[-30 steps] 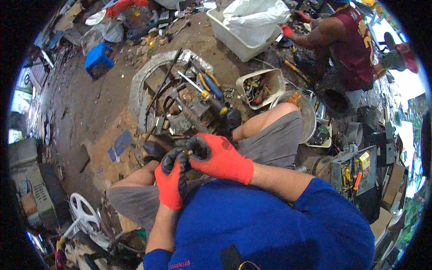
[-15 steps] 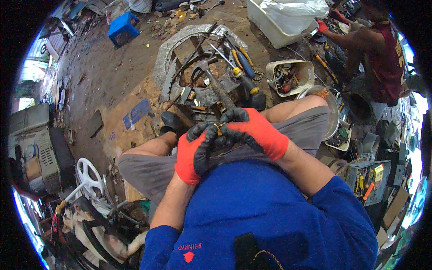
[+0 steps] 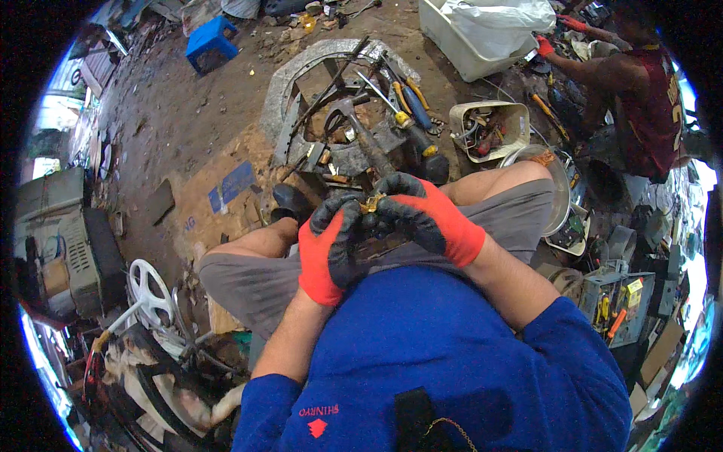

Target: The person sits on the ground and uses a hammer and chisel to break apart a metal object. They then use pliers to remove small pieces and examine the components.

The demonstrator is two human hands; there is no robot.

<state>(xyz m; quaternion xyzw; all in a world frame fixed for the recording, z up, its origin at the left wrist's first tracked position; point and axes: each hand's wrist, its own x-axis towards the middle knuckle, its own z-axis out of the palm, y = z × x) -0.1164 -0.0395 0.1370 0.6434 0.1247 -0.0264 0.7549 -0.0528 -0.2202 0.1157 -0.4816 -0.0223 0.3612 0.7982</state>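
Note:
Both my hands wear red gloves with black-coated fingers and meet in front of my lap. Between their fingertips is a small brass-coloured metal piece (image 3: 370, 204), too small to name more exactly. My left hand (image 3: 331, 245) pinches it from the left, and my right hand (image 3: 429, 218) grips it from the right. Just beyond my hands lies a hammer (image 3: 363, 132), its handle toward me, on a metal block inside a grey ring-shaped frame (image 3: 277, 102). A yellow-and-black screwdriver (image 3: 403, 119) and blue-handled pliers (image 3: 416, 105) rest on the frame's right side.
A cream bin of scrap (image 3: 493, 132) and a metal basin (image 3: 559, 197) stand right of my knee. Farther off are a large white tub (image 3: 471, 56) and a co-worker (image 3: 640, 98) in red gloves. A blue stool (image 3: 210, 41) stands far left; a white wheel (image 3: 151, 290) lies near left.
My fingers have shifted slightly around the brass-coloured piece, and more of it now shows between them. The whole view has moved a little; the tools lie as before.

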